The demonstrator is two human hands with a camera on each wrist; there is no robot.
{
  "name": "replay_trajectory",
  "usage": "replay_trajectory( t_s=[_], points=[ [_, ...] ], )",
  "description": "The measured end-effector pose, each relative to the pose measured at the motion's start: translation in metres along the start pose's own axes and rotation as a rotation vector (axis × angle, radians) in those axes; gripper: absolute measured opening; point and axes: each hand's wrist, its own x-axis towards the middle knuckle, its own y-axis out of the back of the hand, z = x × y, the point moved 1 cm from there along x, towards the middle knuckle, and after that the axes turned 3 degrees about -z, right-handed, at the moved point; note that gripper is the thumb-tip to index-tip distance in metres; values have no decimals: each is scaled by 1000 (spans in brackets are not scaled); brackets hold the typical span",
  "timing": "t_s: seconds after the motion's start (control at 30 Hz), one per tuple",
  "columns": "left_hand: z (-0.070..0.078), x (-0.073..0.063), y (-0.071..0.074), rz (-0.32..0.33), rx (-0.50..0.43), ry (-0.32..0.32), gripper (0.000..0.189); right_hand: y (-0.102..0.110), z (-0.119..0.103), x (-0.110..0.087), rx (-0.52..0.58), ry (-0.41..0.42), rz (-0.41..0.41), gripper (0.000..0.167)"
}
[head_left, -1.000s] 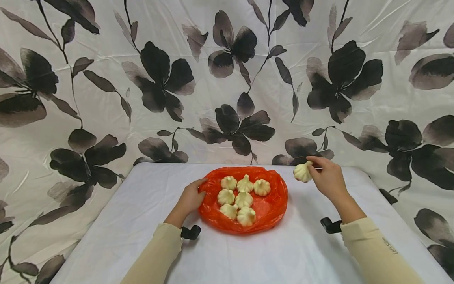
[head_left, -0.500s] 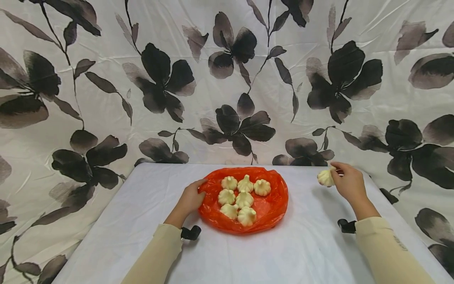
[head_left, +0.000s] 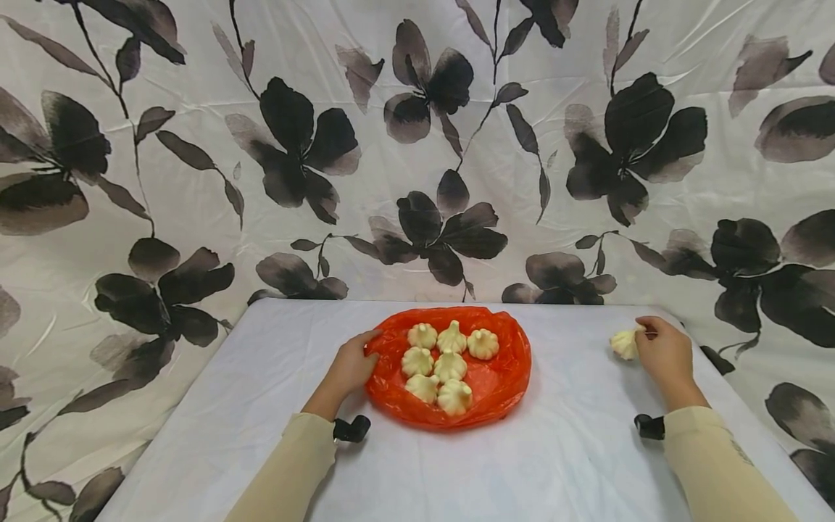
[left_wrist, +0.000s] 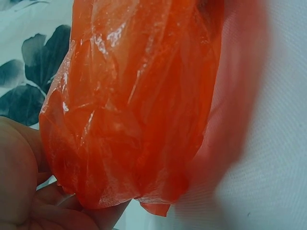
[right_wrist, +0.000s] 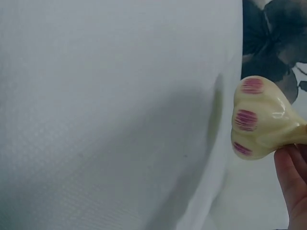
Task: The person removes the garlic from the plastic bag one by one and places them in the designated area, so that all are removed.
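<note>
In the head view an orange-red plastic bag [head_left: 515,384], its top spread wide, lies on the white table and holds several cream-coloured garlic bulbs [head_left: 454,397]. My left hand [head_left: 351,365] grips the bag's left side; the left wrist view shows fingers partly hidden behind the crinkled plastic [left_wrist: 129,110]. Off to the right, my right hand [head_left: 667,354] pinches another garlic bulb [head_left: 624,345] by its stem, close over the table's right part. Seen from the right wrist, this garlic bulb [right_wrist: 261,117] is glossy, with purple streaked patches on its cloves.
A white cloth covers the table [head_left: 489,471]. Its far edge meets a hanging floral curtain [head_left: 417,145], and the right table edge runs close beside my right hand. A black wrist mount [head_left: 352,428] sits on each forearm.
My right hand has carried the garlic bulb to the right and lower, away from the bag. The left hand and the bag have stayed in place.
</note>
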Motion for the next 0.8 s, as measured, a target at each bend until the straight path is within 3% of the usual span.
replay_trajectory(
  t_s=[0.37, 0.8],
  points=[
    [3, -4, -1, 2, 3, -12, 52, -1, 12, -2, 7, -107, -50, 35],
    [4, -6, 1, 4, -4, -3, 51, -3, 14, -2, 4, -116, -58, 35]
  ],
)
